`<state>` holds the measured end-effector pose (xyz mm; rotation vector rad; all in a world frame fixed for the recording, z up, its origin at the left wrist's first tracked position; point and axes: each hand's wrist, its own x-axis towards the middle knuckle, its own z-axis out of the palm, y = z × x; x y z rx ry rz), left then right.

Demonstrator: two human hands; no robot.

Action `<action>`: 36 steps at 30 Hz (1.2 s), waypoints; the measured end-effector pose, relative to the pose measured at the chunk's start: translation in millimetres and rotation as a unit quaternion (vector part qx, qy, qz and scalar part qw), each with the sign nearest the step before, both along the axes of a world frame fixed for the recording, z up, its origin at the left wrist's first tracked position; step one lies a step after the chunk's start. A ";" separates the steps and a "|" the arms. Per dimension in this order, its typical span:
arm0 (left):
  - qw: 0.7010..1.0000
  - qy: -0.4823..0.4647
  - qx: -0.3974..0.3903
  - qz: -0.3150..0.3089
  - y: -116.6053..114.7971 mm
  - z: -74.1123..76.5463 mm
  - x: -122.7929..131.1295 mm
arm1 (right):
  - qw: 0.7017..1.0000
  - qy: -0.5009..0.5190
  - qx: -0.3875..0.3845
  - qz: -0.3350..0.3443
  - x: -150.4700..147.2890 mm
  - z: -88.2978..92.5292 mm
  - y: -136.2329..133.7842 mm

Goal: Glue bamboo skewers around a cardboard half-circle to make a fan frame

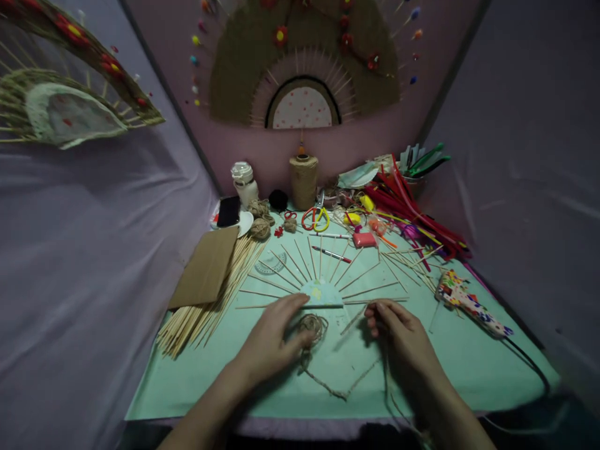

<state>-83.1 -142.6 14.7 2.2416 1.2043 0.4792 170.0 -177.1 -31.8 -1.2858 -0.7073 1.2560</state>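
A light blue half-disc [323, 294] lies flat on the table, with thin wooden sticks [283, 271] fanning out from its curved edge. My left hand [274, 334] is open, its fingers stretched out at the disc's left corner. Its thumb is beside a small tangle of jute twine [312, 328]; whether they touch I cannot tell. My right hand [398, 325] is closed in a pinch on a strand of twine [354, 320], whose loose end points left. More twine trails below that hand and in a V across the cloth.
Bamboo sticks [210, 312] and cardboard [206, 265] lie left. At the back stand a twine spool [304, 181] and bottle [244, 184], near scissors [316, 219]. Red pipe cleaners [403, 203] are back right; a glue gun [473, 303] with a cable lies right.
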 end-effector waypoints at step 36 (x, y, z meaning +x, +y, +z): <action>0.882 -0.420 0.214 0.006 135.6 136.0 95.9 | 0.945 0.209 0.249 0.025 -13.1 106.6 58.1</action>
